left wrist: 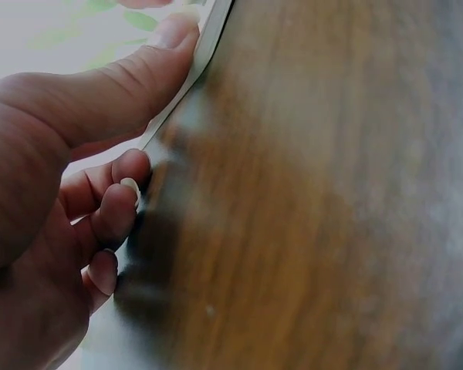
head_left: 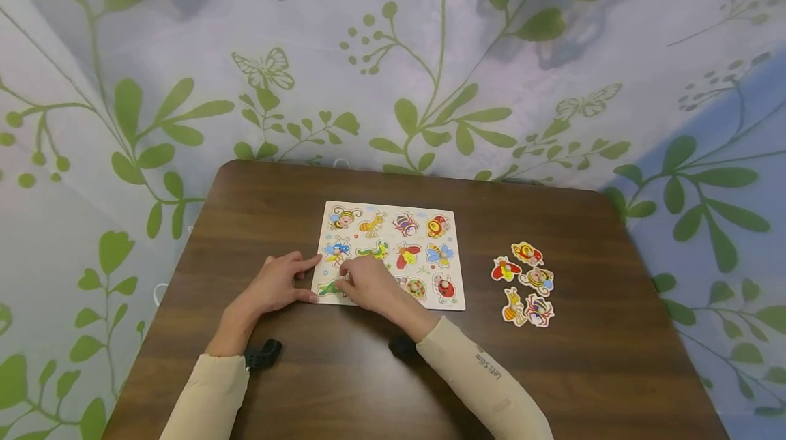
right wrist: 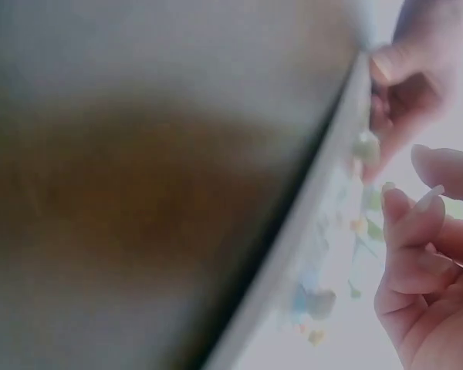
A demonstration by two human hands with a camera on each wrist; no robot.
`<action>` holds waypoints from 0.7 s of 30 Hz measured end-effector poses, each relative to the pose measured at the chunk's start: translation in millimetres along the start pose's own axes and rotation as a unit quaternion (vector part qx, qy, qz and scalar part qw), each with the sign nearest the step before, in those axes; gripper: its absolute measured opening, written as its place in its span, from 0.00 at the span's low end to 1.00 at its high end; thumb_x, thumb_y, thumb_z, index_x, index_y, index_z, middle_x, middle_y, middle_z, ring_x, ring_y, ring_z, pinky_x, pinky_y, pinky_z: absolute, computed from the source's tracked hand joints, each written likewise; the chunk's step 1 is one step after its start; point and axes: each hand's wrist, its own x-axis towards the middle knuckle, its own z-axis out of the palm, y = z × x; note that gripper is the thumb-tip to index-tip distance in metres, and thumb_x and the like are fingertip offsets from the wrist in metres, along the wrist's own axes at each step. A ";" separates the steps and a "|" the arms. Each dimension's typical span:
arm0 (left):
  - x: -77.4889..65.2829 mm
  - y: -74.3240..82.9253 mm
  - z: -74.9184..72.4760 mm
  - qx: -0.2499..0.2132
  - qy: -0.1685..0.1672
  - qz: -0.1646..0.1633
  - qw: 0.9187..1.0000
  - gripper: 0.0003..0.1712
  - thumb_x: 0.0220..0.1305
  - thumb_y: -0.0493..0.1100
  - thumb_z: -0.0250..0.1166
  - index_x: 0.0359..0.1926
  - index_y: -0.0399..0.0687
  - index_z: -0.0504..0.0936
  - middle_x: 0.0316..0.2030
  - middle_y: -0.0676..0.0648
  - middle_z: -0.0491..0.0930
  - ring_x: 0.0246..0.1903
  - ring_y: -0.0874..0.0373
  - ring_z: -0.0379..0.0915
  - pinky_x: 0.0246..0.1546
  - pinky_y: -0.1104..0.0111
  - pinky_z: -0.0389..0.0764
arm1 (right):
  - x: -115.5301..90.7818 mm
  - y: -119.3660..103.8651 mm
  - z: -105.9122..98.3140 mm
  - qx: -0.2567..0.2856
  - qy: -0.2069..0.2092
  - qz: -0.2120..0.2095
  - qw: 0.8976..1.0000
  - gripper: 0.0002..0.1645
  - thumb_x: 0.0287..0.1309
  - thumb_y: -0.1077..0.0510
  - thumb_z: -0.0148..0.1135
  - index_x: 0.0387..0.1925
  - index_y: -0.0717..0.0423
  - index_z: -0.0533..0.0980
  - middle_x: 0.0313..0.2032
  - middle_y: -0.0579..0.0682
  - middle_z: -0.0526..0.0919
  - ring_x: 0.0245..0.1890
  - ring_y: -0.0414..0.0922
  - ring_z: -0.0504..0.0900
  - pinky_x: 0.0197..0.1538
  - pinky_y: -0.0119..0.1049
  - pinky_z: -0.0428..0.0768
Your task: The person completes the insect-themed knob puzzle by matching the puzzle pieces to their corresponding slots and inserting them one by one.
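Observation:
A wooden peg puzzle board (head_left: 424, 273) with printed insects lies on the table. My left hand (head_left: 278, 283) rests at its left edge, straight thumb and index finger spread against the board; in the left wrist view the thumb (left wrist: 131, 85) touches the board's corner while the other fingers bend beside it. Over the board's lower left part is my right hand (head_left: 371, 283), thumb and index finger apart. The right wrist view shows its fingers (right wrist: 417, 231) loosely curled with nothing visible between them. Knobbed pieces near it include a blue winged insect (head_left: 336, 252) and a red ladybug (head_left: 444, 286).
Several loose insect pieces lie right of the board, among them a red-winged bug (head_left: 505, 269), a bee (head_left: 537, 280), a yellow ant-like piece (head_left: 513, 308) and a spider (head_left: 540, 310). A leaf-patterned curtain (head_left: 393, 71) hangs behind the brown table (head_left: 614, 331).

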 end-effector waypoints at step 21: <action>-1.7 -0.3 -2.4 0.005 0.001 0.002 1.000 0.50 0.43 0.62 0.76 0.68 0.58 0.70 0.27 0.53 0.66 0.22 0.61 0.58 0.38 0.61 0.51 | -38.8 111.5 -56.5 -0.003 0.084 0.188 0.979 0.09 0.60 0.51 0.64 0.34 0.54 0.81 0.23 0.48 0.82 0.21 0.43 0.74 0.24 0.33 0.70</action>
